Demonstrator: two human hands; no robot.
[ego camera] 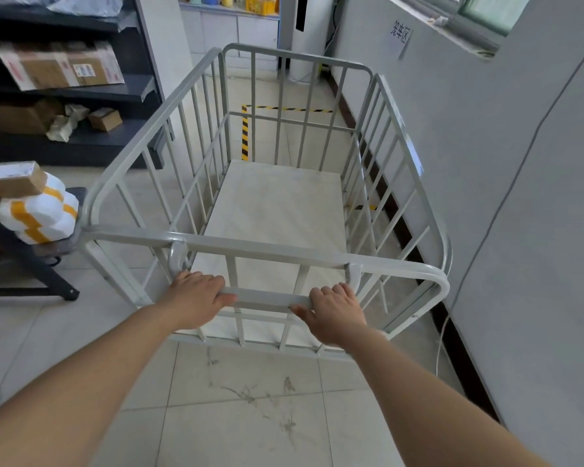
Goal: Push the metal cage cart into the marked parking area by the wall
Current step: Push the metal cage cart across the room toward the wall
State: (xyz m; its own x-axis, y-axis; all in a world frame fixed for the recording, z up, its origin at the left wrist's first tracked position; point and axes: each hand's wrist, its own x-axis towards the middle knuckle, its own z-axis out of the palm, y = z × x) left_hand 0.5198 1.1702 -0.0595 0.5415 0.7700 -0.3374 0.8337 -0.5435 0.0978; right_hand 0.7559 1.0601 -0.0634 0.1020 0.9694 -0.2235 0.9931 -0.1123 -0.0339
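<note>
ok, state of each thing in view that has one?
cart: empty, upright, partly inside the tape, near the wall
handle: held by both hands
left hand: grip closed on handle
right hand: grip closed on handle
tape: intact where visible, partly hidden by cart
shelf: stocked with boxes

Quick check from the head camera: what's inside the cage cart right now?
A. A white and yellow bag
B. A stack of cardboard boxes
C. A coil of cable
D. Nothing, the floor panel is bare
D: the cage cart's floor panel shows bare through the bars, while both hands grip its handle bar.
</note>
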